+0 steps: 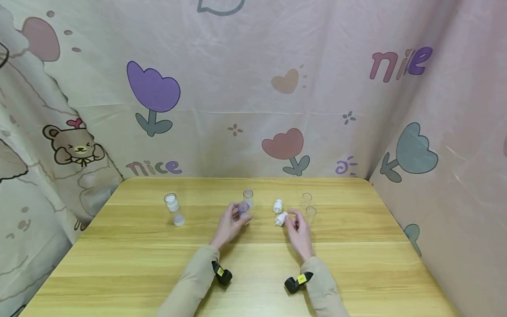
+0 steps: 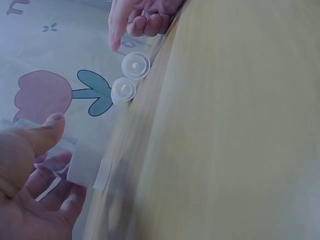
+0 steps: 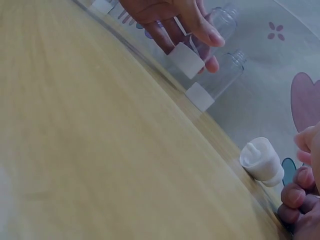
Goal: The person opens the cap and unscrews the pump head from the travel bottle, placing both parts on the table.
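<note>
My left hand (image 1: pixel 231 223) grips a small clear bottle (image 1: pixel 243 208) with a white base, thumb on one side and fingers on the other. Its threaded neck is uncapped in the right wrist view. Just behind stands a second clear bottle (image 3: pixel 223 80), also white-based and open at the neck. My right hand (image 1: pixel 299 231) is beside two white pump tops (image 1: pixel 278 205), its fingertips right at the nearer white top (image 1: pixel 281 219). Its index finger reaches forward while the other fingers bend loosely, and nothing shows in its grasp.
Two clear cup-like covers (image 1: pixel 310 212) stand just beyond my right hand. At the left is another bottle (image 1: pixel 174 209) with a white top under a clear cover. A printed cloth (image 1: pixel 222 149) hangs along the back edge of the wooden table (image 1: pixel 138 259).
</note>
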`<state>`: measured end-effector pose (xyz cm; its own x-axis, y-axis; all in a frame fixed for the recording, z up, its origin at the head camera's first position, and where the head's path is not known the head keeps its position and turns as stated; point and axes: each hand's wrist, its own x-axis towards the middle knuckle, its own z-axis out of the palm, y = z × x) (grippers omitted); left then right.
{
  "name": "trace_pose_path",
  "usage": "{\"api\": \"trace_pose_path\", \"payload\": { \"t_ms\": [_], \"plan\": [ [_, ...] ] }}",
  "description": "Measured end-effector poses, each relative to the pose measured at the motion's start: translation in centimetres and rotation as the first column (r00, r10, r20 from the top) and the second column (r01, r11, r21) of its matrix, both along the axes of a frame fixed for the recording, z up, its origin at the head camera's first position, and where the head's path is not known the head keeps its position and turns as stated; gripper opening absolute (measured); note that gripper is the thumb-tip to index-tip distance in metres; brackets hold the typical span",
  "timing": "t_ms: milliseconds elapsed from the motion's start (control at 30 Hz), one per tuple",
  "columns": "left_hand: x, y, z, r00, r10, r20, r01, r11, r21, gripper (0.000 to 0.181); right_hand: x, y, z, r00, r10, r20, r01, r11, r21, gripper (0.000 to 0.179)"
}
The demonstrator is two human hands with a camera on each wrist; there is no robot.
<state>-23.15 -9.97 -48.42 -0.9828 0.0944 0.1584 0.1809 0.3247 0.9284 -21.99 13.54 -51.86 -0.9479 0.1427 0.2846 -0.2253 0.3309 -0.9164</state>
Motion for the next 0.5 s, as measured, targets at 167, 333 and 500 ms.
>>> {"api": "trace_pose_path", "payload": {
  "t_ms": [167,333,500],
  "plan": [
    [-0.34,0.39,-0.09,0.999,0.032,0.009,-0.032,0.999,0.025,0.048,0.14,-0.15,0.12,1.000,-0.016,0.021,0.016,1.000,-0.024,0.014],
    [-0.57,0.74,-0.27,0.999,0.055,0.000,-0.055,0.998,0.031,0.046,0.17,-0.15,0.18,0.999,-0.004,0.045,0.006,0.999,-0.047,0.010],
    [-0.77,0.96,-0.51,0.998,0.057,-0.029,-0.056,0.998,0.036,0.042,0.18,-0.25,0.35,0.998,-0.010,0.065,0.012,0.999,-0.041,0.012]
  ]
}}
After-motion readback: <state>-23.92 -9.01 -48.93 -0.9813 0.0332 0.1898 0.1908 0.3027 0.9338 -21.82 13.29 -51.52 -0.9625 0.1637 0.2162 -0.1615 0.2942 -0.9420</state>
